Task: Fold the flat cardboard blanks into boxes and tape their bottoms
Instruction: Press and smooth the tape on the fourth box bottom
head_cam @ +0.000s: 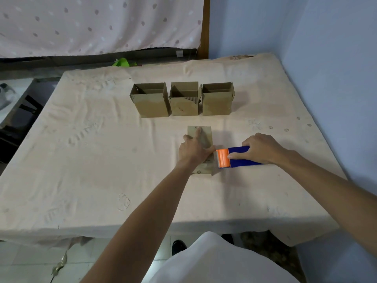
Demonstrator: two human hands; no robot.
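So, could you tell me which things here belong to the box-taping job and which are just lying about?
Job: box under the left hand; tape dispenser in the right hand; three open boxes behind.
Lying about: green scrap beyond the table; black shoe on the floor.

Looks like a home rm, not a workshop: bench [81, 160] draped w/ a cream embroidered cloth, pale blue painted walls [326, 58], pink dotted fabric [91, 23] hung at the back, tiled floor [30, 262], wooden frame [205, 27] in the corner.
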